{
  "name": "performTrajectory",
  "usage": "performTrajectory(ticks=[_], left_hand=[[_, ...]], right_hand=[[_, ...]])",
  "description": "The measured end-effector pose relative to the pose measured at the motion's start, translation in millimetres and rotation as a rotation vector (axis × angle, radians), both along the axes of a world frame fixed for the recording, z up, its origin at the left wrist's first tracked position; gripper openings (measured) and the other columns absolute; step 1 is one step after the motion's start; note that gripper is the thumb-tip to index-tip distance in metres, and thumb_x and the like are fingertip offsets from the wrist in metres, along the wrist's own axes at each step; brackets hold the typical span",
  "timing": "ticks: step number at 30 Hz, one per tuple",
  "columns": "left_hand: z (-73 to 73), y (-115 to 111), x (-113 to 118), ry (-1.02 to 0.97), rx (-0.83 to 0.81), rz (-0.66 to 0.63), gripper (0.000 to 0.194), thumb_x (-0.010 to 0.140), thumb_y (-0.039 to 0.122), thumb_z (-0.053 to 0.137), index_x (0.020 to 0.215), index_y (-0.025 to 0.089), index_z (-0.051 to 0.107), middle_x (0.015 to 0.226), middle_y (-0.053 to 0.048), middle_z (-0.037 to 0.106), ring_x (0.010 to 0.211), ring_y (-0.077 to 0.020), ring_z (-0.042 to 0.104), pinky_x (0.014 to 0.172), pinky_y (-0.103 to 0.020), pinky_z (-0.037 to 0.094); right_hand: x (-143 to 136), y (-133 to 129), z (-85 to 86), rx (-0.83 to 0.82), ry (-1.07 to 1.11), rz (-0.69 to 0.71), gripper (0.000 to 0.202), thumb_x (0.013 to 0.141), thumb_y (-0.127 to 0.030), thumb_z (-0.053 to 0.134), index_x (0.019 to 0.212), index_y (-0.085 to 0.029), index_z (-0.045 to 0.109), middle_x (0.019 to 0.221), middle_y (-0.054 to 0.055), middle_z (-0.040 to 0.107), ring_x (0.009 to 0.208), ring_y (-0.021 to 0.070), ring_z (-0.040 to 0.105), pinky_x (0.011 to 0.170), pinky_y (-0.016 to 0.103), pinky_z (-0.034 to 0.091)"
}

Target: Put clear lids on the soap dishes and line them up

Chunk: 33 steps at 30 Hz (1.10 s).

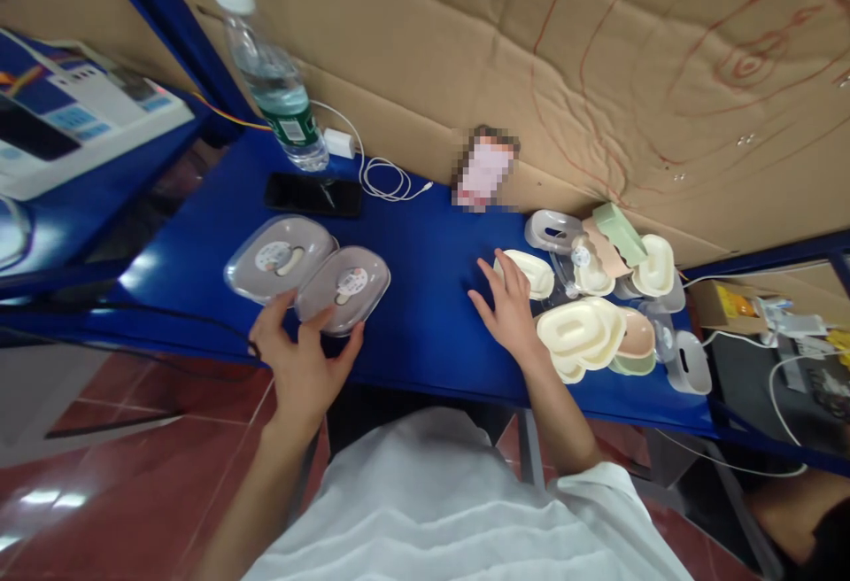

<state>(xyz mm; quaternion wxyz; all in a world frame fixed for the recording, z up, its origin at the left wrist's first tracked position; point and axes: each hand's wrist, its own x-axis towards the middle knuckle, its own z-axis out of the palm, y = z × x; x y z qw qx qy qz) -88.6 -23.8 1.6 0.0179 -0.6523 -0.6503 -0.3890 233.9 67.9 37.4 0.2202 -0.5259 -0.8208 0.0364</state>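
Observation:
Two greyish oval boxes with clear lids and round stickers, which look like soap boxes, rest side by side on the blue table. My left hand [302,355] is at their near edge, fingers spread; its fingertips touch the right-hand soap box [359,275] and reach toward the left-hand soap box [266,249]. My right hand [508,311] is open, its fingers over the left edge of a cream oval tray [537,275]. Just right of that hand lie stacked cream slotted trays [584,333], with a pink tray [636,333] and a green tray [634,362] partly under them.
At the back stand a water bottle [285,107], a black phone [312,195], a charger [339,143] with a coiled white cable [385,196], and a pixelated device [486,169]. More parts, including a green piece [619,234] and a grey tub [691,364], are at right. Cardboard [431,50] lines the back.

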Motion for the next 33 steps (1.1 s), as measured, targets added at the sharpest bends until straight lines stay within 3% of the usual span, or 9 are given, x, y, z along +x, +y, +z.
performTrajectory(ticks=[5,8,13,15,18,21,28,30,33], left_hand=[[7.4,11,-6,-0.002,-0.06,0.064,0.046,0.097,0.037,0.075,0.137,0.024,0.057,0.166,-0.021,0.04,0.16,-0.0492,0.033,0.125,-0.081,0.03],[12.2,17,-10,-0.012,-0.085,0.107,0.048,0.1,0.04,0.07,0.142,0.024,0.055,0.166,-0.02,0.043,0.158,-0.0503,0.038,0.125,-0.08,0.031],[8.3,18,6,0.023,-0.03,0.111,0.06,0.099,0.039,0.07,0.152,0.018,0.051,0.176,-0.025,0.021,0.164,-0.0543,0.02,0.127,-0.083,0.02],[5.0,18,25,0.081,0.017,0.026,0.054,0.098,0.035,0.071,0.147,0.018,0.056,0.176,-0.024,0.023,0.165,-0.0495,0.024,0.13,-0.076,0.022],[4.5,19,57,0.121,0.019,-0.242,0.05,0.1,0.029,0.068,0.148,0.021,0.057,0.174,-0.021,0.034,0.162,-0.0403,0.036,0.131,-0.064,0.032],[8.9,26,81,0.199,-0.099,-0.455,0.053,0.105,0.032,0.061,0.157,0.023,0.052,0.173,-0.019,0.041,0.16,-0.0387,0.041,0.13,-0.063,0.034],[10.0,40,76,0.212,-0.193,-0.503,0.033,0.107,0.043,0.06,0.129,0.02,0.071,0.153,-0.017,0.063,0.151,-0.0372,0.054,0.123,-0.054,0.049],[8.8,40,67,0.181,-0.183,-0.502,0.027,0.107,0.041,0.061,0.12,0.02,0.071,0.152,-0.017,0.062,0.146,-0.0358,0.058,0.12,-0.052,0.052],[6.2,37,55,0.149,-0.19,-0.506,0.022,0.107,0.036,0.061,0.118,0.02,0.069,0.154,-0.018,0.057,0.146,-0.0358,0.057,0.119,-0.053,0.053]], right_hand=[[2,-3,-0.6,-0.02,0.009,0.023,0.05,0.112,-0.046,0.05,0.158,-0.027,0.054,0.171,0.017,0.043,0.159,0.0391,0.04,0.127,0.066,0.036],[7,-3,-8.8,-0.026,0.001,-0.069,0.052,0.112,-0.047,0.051,0.158,-0.024,0.054,0.168,0.02,0.048,0.157,0.0405,0.043,0.126,0.069,0.036],[4,-8,-11.5,-0.148,-0.113,-0.113,0.053,0.111,-0.041,0.054,0.158,-0.017,0.054,0.164,0.025,0.053,0.155,0.0409,0.047,0.125,0.066,0.038],[-4,-12,-3.0,-0.211,-0.142,0.029,0.052,0.112,-0.04,0.051,0.16,-0.019,0.053,0.167,0.02,0.051,0.156,0.0353,0.047,0.128,0.058,0.037],[-13,-15,11.5,-0.21,-0.069,0.195,0.047,0.114,-0.041,0.047,0.158,-0.024,0.056,0.168,0.01,0.053,0.158,0.0255,0.046,0.132,0.046,0.034],[-7,-11,18.9,-0.134,-0.009,0.066,0.045,0.116,-0.038,0.042,0.153,-0.023,0.061,0.163,0.01,0.058,0.155,0.0247,0.048,0.13,0.044,0.036],[25,4,7.7,-0.046,-0.125,-0.478,0.058,0.11,-0.041,0.051,0.161,-0.012,0.051,0.17,0.026,0.043,0.159,0.0425,0.037,0.129,0.07,0.023],[22,4,4.1,-0.129,-0.157,-0.45,0.059,0.109,-0.041,0.053,0.161,-0.011,0.05,0.167,0.026,0.048,0.155,0.0431,0.042,0.128,0.071,0.024],[11,-1,8.4,-0.236,-0.135,-0.228,0.055,0.11,-0.04,0.053,0.159,-0.015,0.054,0.165,0.019,0.053,0.152,0.0356,0.05,0.129,0.058,0.034]])
